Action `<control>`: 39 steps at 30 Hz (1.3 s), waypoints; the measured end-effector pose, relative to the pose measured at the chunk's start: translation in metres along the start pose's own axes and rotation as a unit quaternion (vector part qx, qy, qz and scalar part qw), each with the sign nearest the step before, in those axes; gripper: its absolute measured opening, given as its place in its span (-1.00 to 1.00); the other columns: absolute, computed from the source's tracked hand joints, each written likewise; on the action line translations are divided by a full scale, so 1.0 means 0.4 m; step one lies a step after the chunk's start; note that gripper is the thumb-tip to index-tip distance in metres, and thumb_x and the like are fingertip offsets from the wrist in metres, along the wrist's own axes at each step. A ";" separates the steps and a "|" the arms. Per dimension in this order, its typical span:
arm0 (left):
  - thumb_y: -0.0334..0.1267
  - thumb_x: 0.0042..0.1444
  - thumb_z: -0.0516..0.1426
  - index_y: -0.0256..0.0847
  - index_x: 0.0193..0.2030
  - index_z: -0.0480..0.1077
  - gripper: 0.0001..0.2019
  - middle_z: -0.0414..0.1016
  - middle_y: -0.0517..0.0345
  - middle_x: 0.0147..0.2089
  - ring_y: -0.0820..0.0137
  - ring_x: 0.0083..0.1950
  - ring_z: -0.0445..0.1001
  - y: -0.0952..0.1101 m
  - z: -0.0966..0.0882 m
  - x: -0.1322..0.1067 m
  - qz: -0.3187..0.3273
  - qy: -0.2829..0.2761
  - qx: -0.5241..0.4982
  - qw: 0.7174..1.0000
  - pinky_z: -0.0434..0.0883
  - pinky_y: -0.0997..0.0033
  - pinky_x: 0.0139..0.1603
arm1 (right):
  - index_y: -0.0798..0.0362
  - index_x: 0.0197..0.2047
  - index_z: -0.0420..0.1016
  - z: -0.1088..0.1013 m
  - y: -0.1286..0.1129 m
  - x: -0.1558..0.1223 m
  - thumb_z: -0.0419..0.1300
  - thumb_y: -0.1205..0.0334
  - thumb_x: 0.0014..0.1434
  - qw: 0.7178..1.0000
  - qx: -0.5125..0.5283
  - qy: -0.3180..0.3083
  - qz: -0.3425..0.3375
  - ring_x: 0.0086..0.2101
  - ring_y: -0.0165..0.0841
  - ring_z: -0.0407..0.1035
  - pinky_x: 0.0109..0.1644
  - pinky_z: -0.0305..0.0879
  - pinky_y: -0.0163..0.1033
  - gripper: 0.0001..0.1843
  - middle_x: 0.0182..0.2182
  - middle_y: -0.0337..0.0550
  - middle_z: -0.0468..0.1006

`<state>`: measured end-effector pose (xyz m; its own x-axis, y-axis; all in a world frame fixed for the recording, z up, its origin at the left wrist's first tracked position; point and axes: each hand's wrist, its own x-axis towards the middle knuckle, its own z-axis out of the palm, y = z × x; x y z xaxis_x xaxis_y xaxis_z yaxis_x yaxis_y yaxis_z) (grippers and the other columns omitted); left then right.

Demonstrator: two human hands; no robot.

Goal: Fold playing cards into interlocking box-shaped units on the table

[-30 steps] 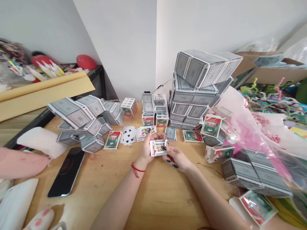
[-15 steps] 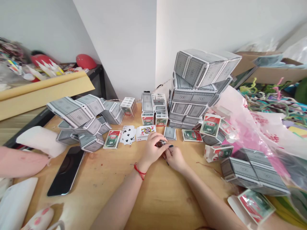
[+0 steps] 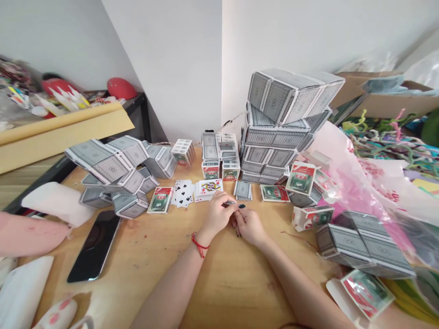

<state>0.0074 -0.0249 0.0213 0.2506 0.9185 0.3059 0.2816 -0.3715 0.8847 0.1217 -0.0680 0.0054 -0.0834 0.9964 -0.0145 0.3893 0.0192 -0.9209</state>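
Observation:
Over the middle of the table, my left hand and my right hand are closed together, fingertips meeting. Between them is a playing card, mostly covered by the fingers; only a thin grey edge shows. Just beyond my left hand lie face-up cards with a queen of hearts on top. Beside these are spread spade cards. A small pile of face-down grey-backed cards lies beyond my right hand.
Folded-card blocks form a tall stack behind right, a lower cluster at left and a block at right. Card boxes lie around. A phone rests at left, near plastic bags on the far right.
My left fingers and thumb have closed down over the card, so its dark patterned face no longer shows. The hands stay in nearly the same place.

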 end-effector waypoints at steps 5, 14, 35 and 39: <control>-0.19 -0.01 0.13 -0.21 -0.61 0.32 -0.77 0.29 0.20 -0.54 0.41 -0.34 0.25 0.002 0.002 0.002 -0.030 0.005 -0.027 0.999 0.21 0.40 -0.29 | 0.02 -0.63 0.15 0.001 0.000 -0.003 -0.15 0.14 0.20 1.000 0.002 -0.001 -0.001 -0.78 -0.48 0.18 -0.67 0.08 -0.41 -0.61 -0.79 -0.32 0.27; -0.19 0.00 0.10 -0.22 -0.63 0.32 -0.75 0.26 0.21 -0.55 0.44 -0.39 0.24 -0.006 0.009 0.003 -0.075 0.023 -0.057 0.995 0.19 0.43 -0.33 | 0.05 -0.69 0.18 -0.004 -0.010 -0.004 -0.13 0.02 0.20 0.999 0.034 -0.032 0.001 -0.76 -0.52 0.14 -0.64 0.07 -0.41 -0.51 -0.78 -0.29 0.28; -0.14 0.08 -0.02 -0.22 -0.57 0.21 -0.72 0.21 0.25 -0.57 0.51 -0.51 0.18 -0.001 0.037 -0.011 -0.087 0.019 0.093 0.992 0.12 0.50 -0.49 | 0.06 -0.57 0.21 -0.017 0.008 0.014 -0.11 0.03 0.18 0.981 -0.065 0.182 -0.003 -0.64 -0.48 0.10 -0.57 0.01 -0.39 -0.60 -0.71 -0.31 0.22; -0.07 0.08 -0.02 -0.21 -0.61 0.14 -0.66 0.22 0.24 -0.61 0.50 -0.56 0.17 0.011 0.052 -0.020 -0.121 0.048 0.130 0.983 0.08 0.48 -0.52 | 0.06 -0.55 0.22 -0.009 0.002 0.003 -0.14 0.06 0.20 0.973 -0.101 0.208 -0.004 -0.65 -0.47 0.15 -0.56 0.02 -0.39 -0.61 -0.70 -0.28 0.29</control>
<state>0.0258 -0.0369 0.0153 0.0624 0.9882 0.1396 0.5532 -0.1507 0.8193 0.1252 -0.0667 0.0061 0.2752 0.9422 0.1909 0.5664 0.0016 -0.8241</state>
